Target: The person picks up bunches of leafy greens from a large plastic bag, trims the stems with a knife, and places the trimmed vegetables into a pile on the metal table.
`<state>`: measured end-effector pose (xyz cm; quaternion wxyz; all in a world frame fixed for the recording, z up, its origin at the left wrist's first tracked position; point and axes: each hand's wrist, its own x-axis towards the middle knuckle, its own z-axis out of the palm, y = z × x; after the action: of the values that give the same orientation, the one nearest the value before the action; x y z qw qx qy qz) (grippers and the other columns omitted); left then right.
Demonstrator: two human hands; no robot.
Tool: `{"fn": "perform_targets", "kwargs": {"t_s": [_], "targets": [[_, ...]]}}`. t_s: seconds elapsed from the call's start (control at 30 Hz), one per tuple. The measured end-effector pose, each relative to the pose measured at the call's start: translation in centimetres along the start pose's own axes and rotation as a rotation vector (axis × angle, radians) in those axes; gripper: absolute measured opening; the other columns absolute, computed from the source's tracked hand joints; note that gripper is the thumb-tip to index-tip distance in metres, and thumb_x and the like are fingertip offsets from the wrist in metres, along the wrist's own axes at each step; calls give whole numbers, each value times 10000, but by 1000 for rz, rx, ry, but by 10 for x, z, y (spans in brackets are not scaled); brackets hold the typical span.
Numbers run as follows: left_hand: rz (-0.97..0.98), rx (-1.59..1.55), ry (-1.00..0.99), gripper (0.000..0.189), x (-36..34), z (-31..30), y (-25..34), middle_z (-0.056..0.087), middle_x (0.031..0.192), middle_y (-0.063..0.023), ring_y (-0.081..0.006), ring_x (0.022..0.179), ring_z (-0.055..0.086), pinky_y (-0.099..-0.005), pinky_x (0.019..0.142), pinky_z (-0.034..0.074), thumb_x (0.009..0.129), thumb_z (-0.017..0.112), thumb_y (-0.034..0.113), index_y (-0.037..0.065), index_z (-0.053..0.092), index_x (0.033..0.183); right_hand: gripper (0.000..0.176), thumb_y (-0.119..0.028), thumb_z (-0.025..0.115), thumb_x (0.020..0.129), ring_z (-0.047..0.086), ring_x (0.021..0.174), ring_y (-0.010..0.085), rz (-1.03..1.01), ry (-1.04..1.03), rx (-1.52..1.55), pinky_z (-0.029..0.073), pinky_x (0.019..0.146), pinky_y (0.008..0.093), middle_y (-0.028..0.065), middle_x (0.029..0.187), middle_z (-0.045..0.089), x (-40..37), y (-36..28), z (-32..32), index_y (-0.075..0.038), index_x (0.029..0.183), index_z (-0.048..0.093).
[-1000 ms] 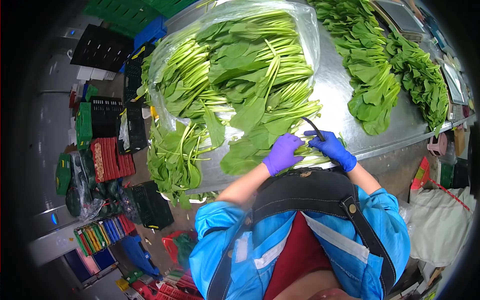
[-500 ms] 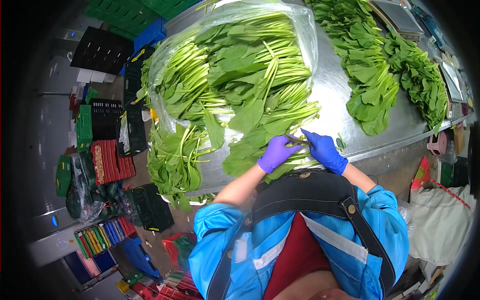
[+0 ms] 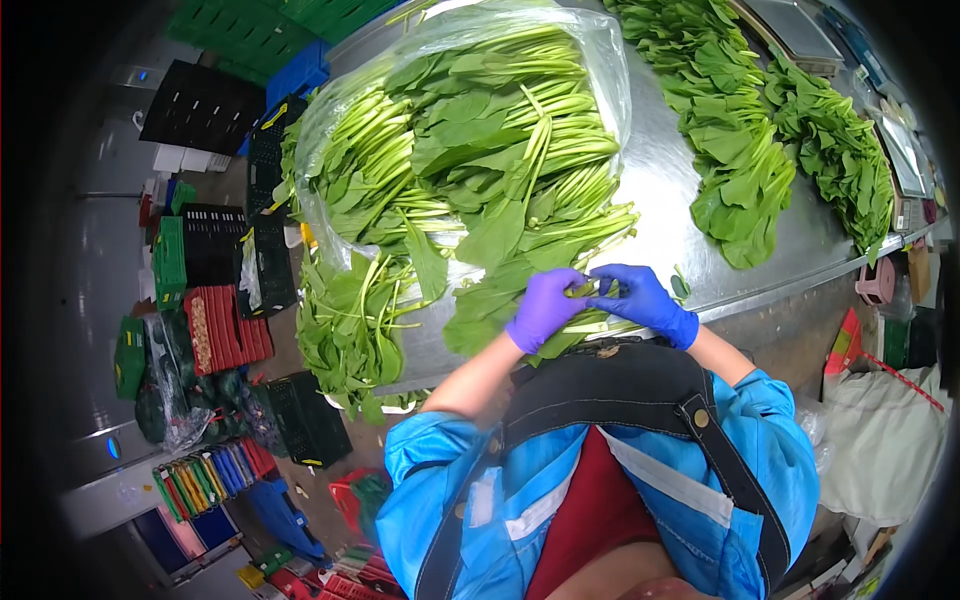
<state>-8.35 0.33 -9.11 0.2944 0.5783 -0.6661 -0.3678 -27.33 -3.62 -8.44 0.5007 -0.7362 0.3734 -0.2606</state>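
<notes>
A steel worktop (image 3: 665,190) was seen running away beyond the grip. Just beyond the grip a big clear bag (image 3: 612,70) lay open on its side, packed with greens (image 3: 470,130). It was judged nearly full, so most of the stock was left to be handled. Beyond and to the right of the grip, well apart from it, two rows (image 3: 745,150) of greens were laid out flat with their leaves overlapping. These were taken as the part already done. To the left of the grip a loose heap (image 3: 350,320) was draped over the worktop's near edge.

Directly under the grip a small bunch (image 3: 490,300) was held, leaves to the left and stems to the right. The left hand (image 3: 545,308) was closed over the stems. The right hand (image 3: 640,298) was pinched narrow on the same stems, its fingertips touching those of the left. Whether a tie was held between them could not be told. The bunch was judged gathered but not yet laid with the rows.
</notes>
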Motion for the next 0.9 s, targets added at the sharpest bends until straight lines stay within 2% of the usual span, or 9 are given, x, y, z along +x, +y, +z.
{"fn": "perform_targets", "kwargs": {"t_s": [0.17, 0.23, 0.33, 0.4, 0.47, 0.53, 0.63, 0.77, 0.9], "targets": [[-19, 50, -119, 246, -2, -7, -9, 606, 699, -104, -171, 609, 566, -276, 580, 450, 698, 758, 162, 19, 653, 869, 162, -162, 652, 719, 602, 595, 302, -20, 6, -163, 488, 569, 358, 132, 668, 595, -8, 30, 16, -97, 868, 664], [-7, 65, -101, 217, -4, -13, -13, 613, 698, -85, -154, 606, 561, -272, 580, 449, 730, 741, 165, 19, 651, 863, 163, -149, 637, 718, 603, 595, 296, 40, -51, -230, 488, 575, 358, 127, 659, 594, -16, 44, 10, -99, 870, 665], [-184, -229, -113, 148, -6, -26, -11, 615, 704, -34, -107, 623, 547, -256, 592, 450, 827, 662, 161, 24, 651, 881, 177, -185, 648, 751, 617, 600, 253, 201, -237, -240, 490, 594, 339, 101, 645, 608, -24, 50, -12, -111, 909, 675], [-242, -788, -33, 137, -1, -35, -5, 607, 717, -8, -72, 657, 539, -234, 616, 451, 895, 577, 146, 29, 648, 904, 239, -255, 670, 787, 624, 609, 206, 270, -162, -180, 491, 613, 321, 81, 651, 627, -27, 52, -22, -108, 976, 677], [-209, -599, -57, 145, 4, -49, 18, 596, 709, -22, -75, 673, 542, -227, 636, 455, 907, 552, 134, 26, 644, 940, 369, -279, 693, 777, 634, 691, 200, 433, -64, -44, 496, 667, 327, 104, 751, 649, -19, 84, -27, -76, 1081, 641], [-114, -413, -105, 160, 9, -57, 54, 612, 728, -23, -65, 690, 553, -223, 653, 461, 907, 557, 147, 21, 653, 932, 366, -226, 701, 733, 634, 767, 240, 151, 34, -374, 495, 711, 343, 107, 833, 652, -12, 103, -25, -93, 1069, 642], [-145, -213, -184, 149, 16, -44, 61, 657, 781, -63, -117, 716, 610, -260, 679, 482, 869, 599, 154, 36, 667, 928, 320, -123, 703, 649, 629, 789, 279, 114, 7, -437, 492, 731, 359, 104, 849, 655, -9, 112, -13, -88, 964, 669], [126, 155, -287, 231, 20, 1, 0, 664, 898, -119, -286, 801, 635, -362, 728, 497, 763, 675, 200, 91, 675, 966, 239, -138, 711, 674, 623, 736, 232, 166, -149, -392, 487, 688, 324, 82, 795, 649, -5, 111, -14, -71, 901, 672], [124, 247, -156, 329, 11, 44, -25, 647, 912, -124, -311, 808, 620, -386, 706, 495, 750, 683, 241, 118, 643, 1053, 200, -140, 709, 716, 596, 682, 155, 334, -135, -40, 473, 629, 286, 42, 762, 642, -2, 80, -22, -60, 895, 671]]}}
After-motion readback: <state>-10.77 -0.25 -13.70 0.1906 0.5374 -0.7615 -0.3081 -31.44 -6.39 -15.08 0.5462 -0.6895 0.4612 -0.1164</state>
